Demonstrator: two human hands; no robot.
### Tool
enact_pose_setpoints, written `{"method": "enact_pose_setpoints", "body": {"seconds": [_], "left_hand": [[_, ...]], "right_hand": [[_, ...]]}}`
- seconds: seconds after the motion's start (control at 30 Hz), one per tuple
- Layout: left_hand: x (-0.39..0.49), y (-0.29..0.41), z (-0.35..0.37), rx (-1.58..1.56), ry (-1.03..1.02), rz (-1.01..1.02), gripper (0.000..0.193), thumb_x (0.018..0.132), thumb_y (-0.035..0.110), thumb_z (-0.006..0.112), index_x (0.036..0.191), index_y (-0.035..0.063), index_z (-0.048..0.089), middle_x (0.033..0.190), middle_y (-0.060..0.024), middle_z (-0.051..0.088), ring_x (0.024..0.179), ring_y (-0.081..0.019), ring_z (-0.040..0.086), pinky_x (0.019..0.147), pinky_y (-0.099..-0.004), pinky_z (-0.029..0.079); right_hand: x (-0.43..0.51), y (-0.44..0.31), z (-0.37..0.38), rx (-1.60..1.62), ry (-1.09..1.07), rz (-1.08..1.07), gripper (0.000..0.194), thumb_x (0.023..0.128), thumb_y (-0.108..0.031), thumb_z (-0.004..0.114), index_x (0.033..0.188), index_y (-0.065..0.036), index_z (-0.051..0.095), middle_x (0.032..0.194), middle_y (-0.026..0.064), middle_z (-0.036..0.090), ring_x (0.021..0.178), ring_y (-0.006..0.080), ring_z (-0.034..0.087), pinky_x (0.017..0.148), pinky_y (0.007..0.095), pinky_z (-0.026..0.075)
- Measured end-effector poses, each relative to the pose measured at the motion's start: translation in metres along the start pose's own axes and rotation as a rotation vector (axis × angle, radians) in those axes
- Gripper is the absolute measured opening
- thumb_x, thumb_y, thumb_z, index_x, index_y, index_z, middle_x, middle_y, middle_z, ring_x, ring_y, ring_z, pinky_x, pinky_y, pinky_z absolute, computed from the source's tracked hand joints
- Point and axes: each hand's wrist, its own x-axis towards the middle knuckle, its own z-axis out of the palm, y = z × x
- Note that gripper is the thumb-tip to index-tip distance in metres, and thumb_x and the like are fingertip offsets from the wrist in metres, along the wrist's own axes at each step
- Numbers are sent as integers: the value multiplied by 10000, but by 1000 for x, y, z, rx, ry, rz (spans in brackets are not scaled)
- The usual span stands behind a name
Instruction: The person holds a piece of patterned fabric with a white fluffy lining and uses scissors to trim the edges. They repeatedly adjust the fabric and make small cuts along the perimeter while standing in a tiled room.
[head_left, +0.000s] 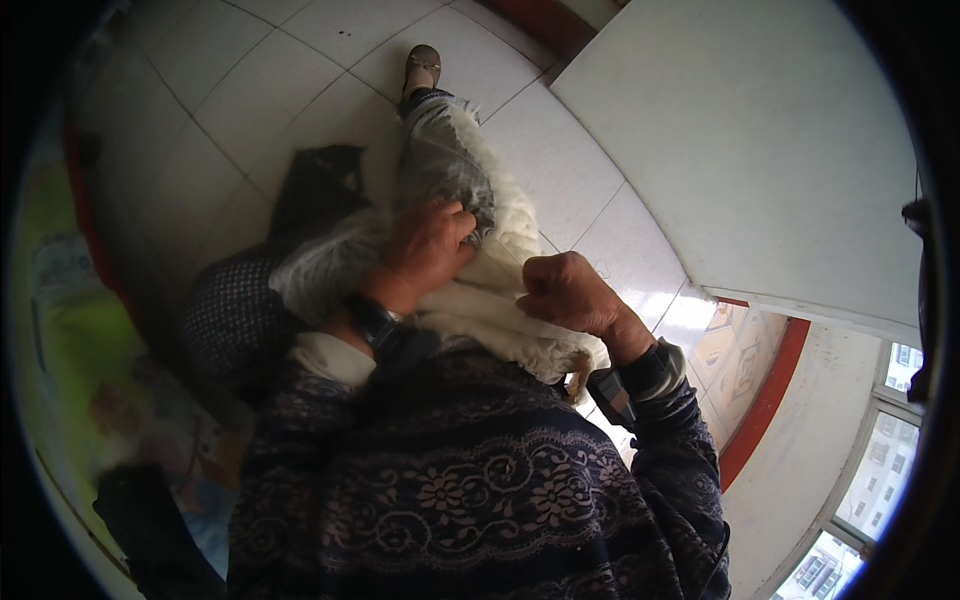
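Across my lap lies a cream fleece-like cloth (506, 289), its fluffy edge running down along the outstretched leg. Grey, worn-looking fabric (450, 150) adjoins it over the same leg. My left hand (429, 251) is closed over the place where grey and cream fabric meet, its fingertips bent down and partly hidden. To its right, my right hand (570, 292) is raised over the cream cloth with curled fingers, thumb and forefinger together. Whether something thin is between them cannot be told. A fine thread-like line (602, 268) shows faintly beside that hand. Both wrists wear dark bands.
White floor tiles (247, 97) surround a foot in a brown shoe (422, 67). A large pale panel (735, 150) stands at the upper right, and windows (877, 472) at the lower right. To the left lies a green, patterned surface (82, 330) with a red edge. A dark fabric piece (319, 184) is beside the leg.
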Motion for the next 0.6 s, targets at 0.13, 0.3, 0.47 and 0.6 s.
{"method": "enact_pose_setpoints", "body": {"seconds": [0.13,0.3,0.47,0.6], "left_hand": [[1,6,0,-72,-15,-35,202,701,106,745,837,34,614,869,-143,620,828,-384,613,721,-483,512],[-7,4,-5,-92,-16,-102,261,748,200,776,912,43,646,919,-156,641,872,-396,623,750,-491,515],[-16,-8,5,-34,15,-81,248,770,215,761,920,63,636,915,-141,641,894,-388,621,757,-502,505],[-17,-14,13,-9,-9,-81,203,759,188,723,854,62,595,873,-156,616,862,-401,609,736,-523,490]], "right_hand": [[22,11,2,27,637,-54,187,809,-49,713,724,-39,547,699,106,614,624,248,628,589,370,497],[81,1,47,1167,587,-133,203,970,-167,700,833,-46,612,732,36,666,683,122,642,679,287,540],[65,-24,42,1172,376,-26,190,973,-144,671,817,-44,632,667,5,602,557,87,541,520,251,444],[-5,-28,-7,1104,490,-63,164,941,-89,661,791,-39,619,613,2,540,498,83,462,477,260,399]]}}
